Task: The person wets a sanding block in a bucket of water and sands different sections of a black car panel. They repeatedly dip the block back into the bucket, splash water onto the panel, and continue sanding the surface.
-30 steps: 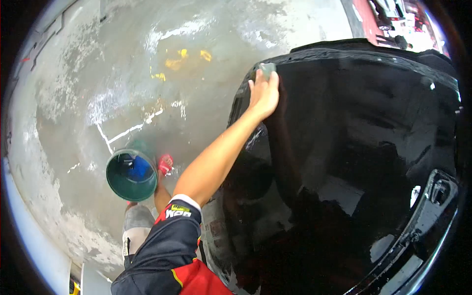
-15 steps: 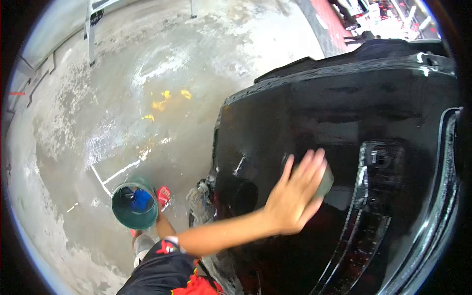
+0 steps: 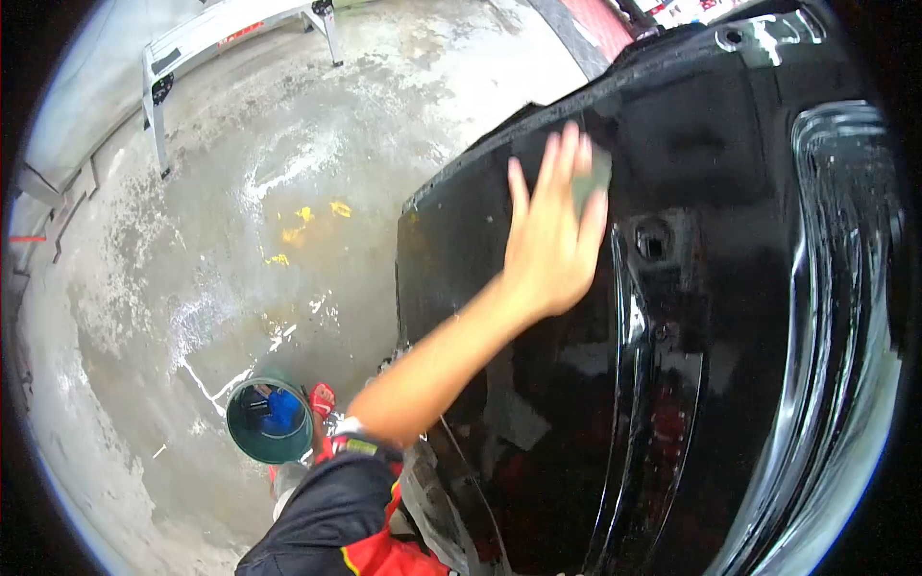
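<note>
So, at the top left, a silver stand [image 3: 197, 43] with thin legs is near the wall [image 3: 86, 67]. Below and to the right of it, a round green bucket [image 3: 271, 451] is on the floor [image 3: 192, 288], with a blue thing [image 3: 282, 410] and something dark inside. Just beside the bucket is a foot in a red sandal [image 3: 324, 400]. Next comes a dark sleeve [image 3: 336, 494] with red and yellow on it. The bare arm reaches up from it and hides a bit of the floor and the panel's near edge.

The left hand [image 3: 549, 240] is a little blurry. Its fingers are long and spread apart, with the thumb on the right. They press a flat, gray-green pad [image 3: 596, 180] on the upper part of a big black panel [image 3: 471, 250]. The fingers hide some of the pad. I cannot tell how the right hand's fingers are.

The panel is smooth, dark and shiny, and it looks wet. Farther right, it has a round hollow [image 3: 655, 240], a long groove under that, and bright bent ridges [image 3: 816, 278] by the far edge.

The gray floor is patchy, with white lines and small yellow marks [image 3: 293, 233]. A red strip of ground [image 3: 600, 24] shows at the top, right of the middle.
</note>
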